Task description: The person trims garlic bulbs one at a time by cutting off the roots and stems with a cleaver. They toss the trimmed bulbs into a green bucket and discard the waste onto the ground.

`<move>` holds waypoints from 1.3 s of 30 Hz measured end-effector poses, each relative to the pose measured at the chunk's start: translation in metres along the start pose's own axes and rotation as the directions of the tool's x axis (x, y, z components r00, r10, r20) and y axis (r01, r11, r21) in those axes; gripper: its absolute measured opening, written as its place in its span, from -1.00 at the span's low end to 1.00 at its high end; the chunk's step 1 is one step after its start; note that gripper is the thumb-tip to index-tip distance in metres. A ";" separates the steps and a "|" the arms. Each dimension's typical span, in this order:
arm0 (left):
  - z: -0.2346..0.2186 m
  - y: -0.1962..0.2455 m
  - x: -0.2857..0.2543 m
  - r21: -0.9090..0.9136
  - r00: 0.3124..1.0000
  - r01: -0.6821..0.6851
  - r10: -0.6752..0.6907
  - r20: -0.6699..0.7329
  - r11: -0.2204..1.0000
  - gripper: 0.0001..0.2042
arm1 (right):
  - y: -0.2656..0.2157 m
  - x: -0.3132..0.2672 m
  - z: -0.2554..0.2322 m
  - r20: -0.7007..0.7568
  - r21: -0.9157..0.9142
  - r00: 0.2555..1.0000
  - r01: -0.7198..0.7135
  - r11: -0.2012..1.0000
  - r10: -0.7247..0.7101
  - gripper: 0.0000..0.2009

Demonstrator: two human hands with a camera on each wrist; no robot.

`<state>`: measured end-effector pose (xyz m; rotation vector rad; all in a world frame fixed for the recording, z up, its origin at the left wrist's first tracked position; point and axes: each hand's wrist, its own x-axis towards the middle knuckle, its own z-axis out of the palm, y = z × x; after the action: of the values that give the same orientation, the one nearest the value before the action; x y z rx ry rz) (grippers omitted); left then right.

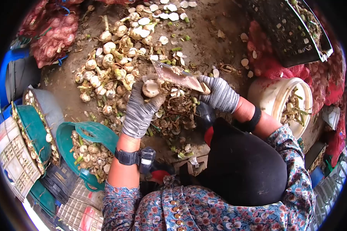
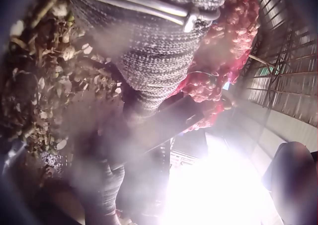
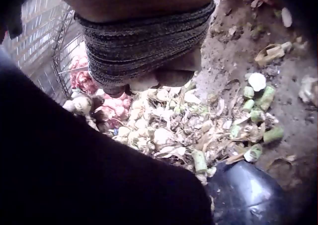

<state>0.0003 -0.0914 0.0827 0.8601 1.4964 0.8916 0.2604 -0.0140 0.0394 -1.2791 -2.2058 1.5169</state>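
Note:
In the head view my left hand [image 1: 138, 111], in a grey knit glove, grips a garlic bulb [image 1: 151, 88] with its pale face up. My right hand [image 1: 221, 94], gloved the same way, holds a broad-bladed knife [image 1: 176, 77] by its handle. The dirty blade reaches leftward, its far end just above the bulb. Under both hands lies a heap of dry skins and stem scraps [image 1: 177, 113]. A pile of untrimmed garlic [image 1: 108, 73] spreads beyond the left hand. Glare and blur hide much of the left wrist view; the right glove [image 3: 144, 49] hides its own fingers.
A teal basket [image 1: 65, 136] of garlic bulbs stands at the left. To the right are a white bucket [image 1: 260, 94] with stem pieces and a tilted black crate [image 1: 275, 29]. Red mesh sacks [image 1: 56, 38] line the edges. Cut green stems [image 3: 267, 98] litter the dirt floor.

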 end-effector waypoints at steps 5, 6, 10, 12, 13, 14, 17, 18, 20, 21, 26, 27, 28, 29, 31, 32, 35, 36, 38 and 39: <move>0.007 -0.008 0.001 -0.624 0.993 -0.053 -0.022 -0.112 0.780 -0.48 | -0.020 0.001 0.005 0.052 0.047 0.998 0.018 0.999 -0.021 -0.59; 0.008 -0.009 0.001 -0.676 0.994 -0.050 -0.032 -0.108 0.735 -0.49 | -0.030 0.000 0.001 0.069 0.025 0.997 0.031 0.999 -0.033 -0.59; 0.016 -0.010 -0.001 -0.864 1.000 0.019 0.007 0.026 0.503 -0.58 | -0.033 0.003 0.009 0.151 0.101 0.985 -0.098 0.990 0.082 -0.61; 0.010 -0.001 -0.009 -0.927 0.997 0.046 0.043 0.067 0.372 -0.66 | -0.011 0.004 0.022 0.185 0.224 0.952 -0.281 0.933 0.242 -0.61; 0.001 -0.002 -0.016 -0.964 0.988 0.033 0.135 0.071 0.265 -0.62 | -0.010 0.005 0.020 0.214 0.223 0.910 -0.399 0.889 0.354 -0.62; -0.020 0.003 -0.029 -0.922 0.995 0.016 0.087 0.053 0.386 -0.59 | 0.018 0.003 0.029 0.177 0.139 0.913 -0.394 0.909 0.368 -0.60; -0.106 0.018 -0.094 -0.493 0.981 -0.158 0.077 -0.180 0.856 -0.48 | 0.044 -0.006 0.022 0.069 0.075 0.932 -0.361 0.930 0.356 -0.54; -0.154 0.034 -0.117 0.088 0.993 -0.023 0.033 -0.115 0.996 -0.49 | 0.054 -0.006 0.026 0.031 0.113 0.924 -0.383 0.917 0.382 -0.53; -0.206 0.048 -0.155 0.668 0.983 0.178 -0.094 -0.160 0.723 -0.59 | 0.073 -0.002 0.027 -0.025 0.072 0.920 -0.389 0.918 0.391 -0.51; -0.205 0.055 -0.163 0.683 0.958 0.277 -0.140 -0.249 0.676 -0.66 | 0.059 -0.001 0.020 -0.073 0.051 0.915 -0.394 0.918 0.396 -0.50; -0.115 0.074 -0.075 0.738 0.983 0.120 0.027 -0.184 0.664 -0.70 | 0.035 0.013 0.019 -0.001 0.070 0.957 -0.288 0.955 0.289 -0.48; -0.088 0.059 -0.050 0.755 0.991 0.000 0.103 -0.090 0.656 -0.57 | 0.029 0.014 0.019 -0.006 -0.010 0.961 -0.276 0.961 0.276 -0.50; -0.062 0.045 -0.021 0.789 0.999 0.001 0.031 -0.026 0.615 -0.58 | 0.027 0.013 0.019 0.004 -0.045 0.963 -0.269 0.962 0.269 -0.50; -0.040 0.025 0.008 0.864 0.997 -0.076 0.039 0.065 0.499 -0.58 | 0.026 0.012 0.020 0.013 -0.079 0.965 -0.261 0.962 0.263 -0.51; 0.002 0.008 0.058 0.972 0.995 -0.041 -0.074 0.060 0.230 -0.54 | 0.025 0.009 0.019 0.025 -0.075 0.953 -0.300 0.951 0.303 -0.51; 0.016 -0.006 0.084 0.991 0.971 0.013 -0.237 0.019 0.132 -0.55 | 0.030 0.007 0.022 0.019 -0.066 0.951 -0.306 0.950 0.308 -0.52; 0.035 -0.009 0.113 0.998 0.797 0.058 -0.604 -0.033 0.021 -0.50 | 0.025 0.005 0.020 0.020 -0.092 0.948 -0.315 0.945 0.318 -0.56; 0.034 -0.021 0.114 0.998 0.850 0.058 -0.526 -0.038 0.021 -0.43 | 0.021 0.006 0.018 0.023 -0.109 0.946 -0.318 0.942 0.323 -0.57; 0.028 -0.061 0.125 1.000 0.863 0.021 -0.505 -0.013 0.011 -0.38 | 0.019 0.008 0.018 0.044 -0.144 0.951 -0.296 0.944 0.305 -0.59; 0.023 -0.082 0.129 1.000 0.870 0.005 -0.494 -0.001 0.007 -0.35 | 0.018 0.009 0.018 0.056 -0.163 0.954 -0.282 0.945 0.294 -0.60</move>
<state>0.0078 -0.0117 -0.0491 1.5431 1.7330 -0.8958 0.2544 -0.0175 0.0131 -1.6822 -2.3047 1.5420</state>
